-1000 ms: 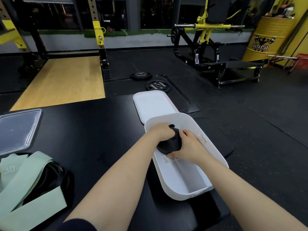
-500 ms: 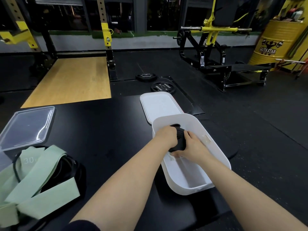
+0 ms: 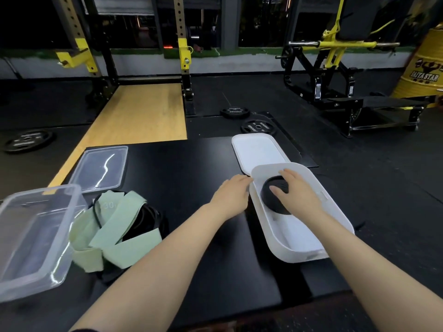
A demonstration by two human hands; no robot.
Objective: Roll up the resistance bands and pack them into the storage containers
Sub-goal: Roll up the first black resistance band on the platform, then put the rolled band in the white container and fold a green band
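Rolled black resistance band (image 3: 275, 200), a tight flat coil, lying inside the white oblong plastic container (image 3: 340, 226) at its far end, directly under the right hand (image 3: 296, 190). Right hand laid flat on top of the coil, fingers straight and spread, pressing rather than gripping. Left hand (image 3: 231, 195) outside the container, just beside its near-left wall, fingers extended and relaxed, fingertips at or against the rim; actual contact cannot be told. Nothing held in it.

Coil seen as a dark disc, matte, edges even, no loose end visible. Rest of the container floor bare and white. White rectangular lid (image 3: 257, 152) lying flat on the black tabletop (image 3: 191, 164) beyond the container, its near corner tucked under the container's far rim.

To the left, well apart from both hands: loose heap of pale green flat resistance bands (image 3: 112, 231), unrolled, tangled over black tube bands (image 3: 143, 219), one green strip marked "30". Clear rectangular plastic tub (image 3: 36, 236) touching the heap on its left, tilted. Clear plastic lid (image 3: 100, 167) flat on the table behind the heap.

Black weight plates (image 3: 257, 127) on the gym floor beyond the table.
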